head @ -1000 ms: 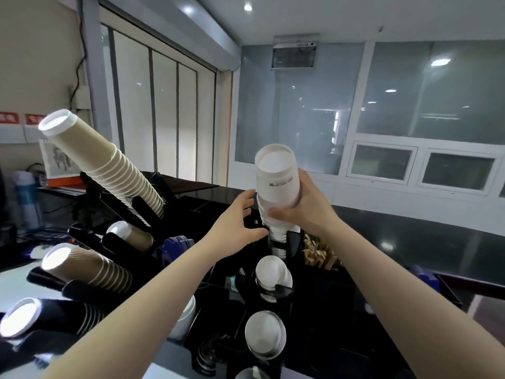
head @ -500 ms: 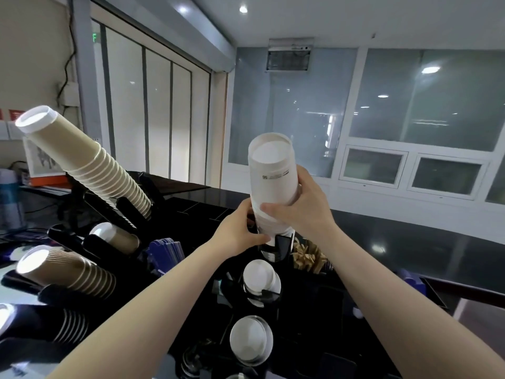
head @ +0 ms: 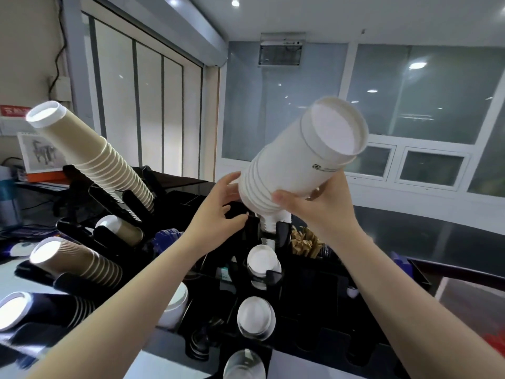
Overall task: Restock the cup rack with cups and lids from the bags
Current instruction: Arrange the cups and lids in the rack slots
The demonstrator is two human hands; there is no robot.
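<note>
Head view, reading from the left: the black cup rack (head: 82, 283) on the bench holds its tan paper cups (head: 103, 165) in long slanted stacks, mouths tipped up toward the person, presumably so a cup can be drawn off the top. Lower slots carry ribbed tan cups (head: 82, 265) and a dark stack (head: 49, 310). Toward the middle, white cup stacks (head: 261, 259) sit in a column of front slots.

At centre, the left hand (head: 218, 217) reaches to the top slot, fingers loosely bent beside the narrow foot of the white cup stack (head: 300, 170), touching or nearly touching it; whether it grips anything cannot be told. It seems placed there to steer the foot into the slot.

To the right, the right hand (head: 314, 212) grips that white stack from below, thumb across its lower rims, fingers behind. The stack leans up and to the right, its open mouth well above both hands, its bottom end down in the slot between them. A holder of wooden stirrers (head: 304, 243) stands just right of the slot.
</note>
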